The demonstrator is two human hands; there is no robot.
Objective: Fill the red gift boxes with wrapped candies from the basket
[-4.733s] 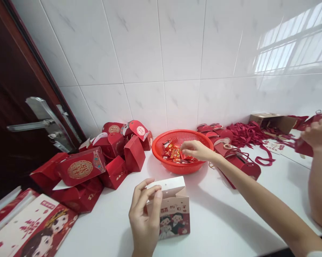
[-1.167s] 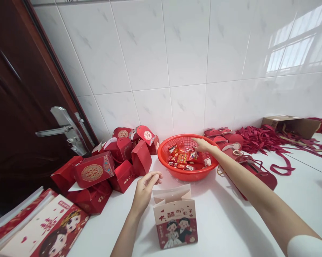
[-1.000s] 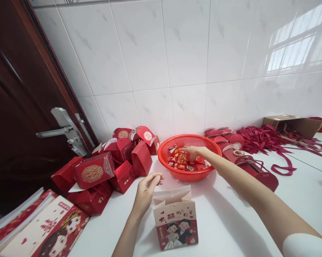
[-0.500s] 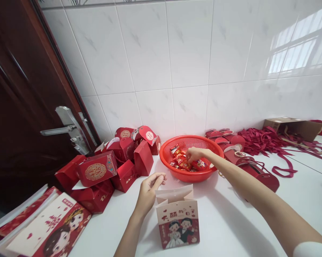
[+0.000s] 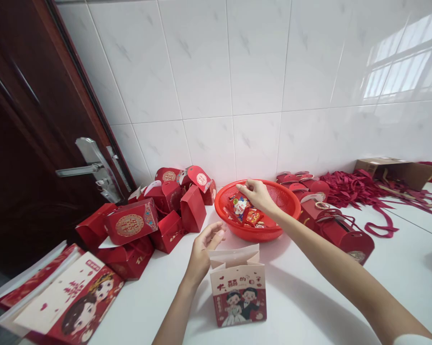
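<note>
My right hand (image 5: 258,195) is over the red plastic basket (image 5: 219,207), thumb and fingers pinched together. A white, blue and red candy packet (image 5: 240,206) hangs right below the fingertips and appears gripped by its upper edge. Other red candy packets (image 5: 253,217) lie in the basket. My left hand (image 5: 204,248), fingers loosely bent and apart with nothing in them, is beside the back left corner of an upright paper gift box (image 5: 238,292). That box is cream and red, printed with a cartoon couple, and its top is open.
Folded red gift boxes (image 5: 129,225) are piled on the left. Flat cartoon-printed boxes (image 5: 68,297) lean at the front left. Red handled boxes (image 5: 340,232), a heap of red ribbons (image 5: 352,190) and a cardboard carton (image 5: 399,172) line the right. A tiled wall (image 5: 201,72) stands behind.
My right hand has risen and moved slightly left in the basket, and the white and blue packet has shifted left with it. My left hand's fingers have spread a little.
</note>
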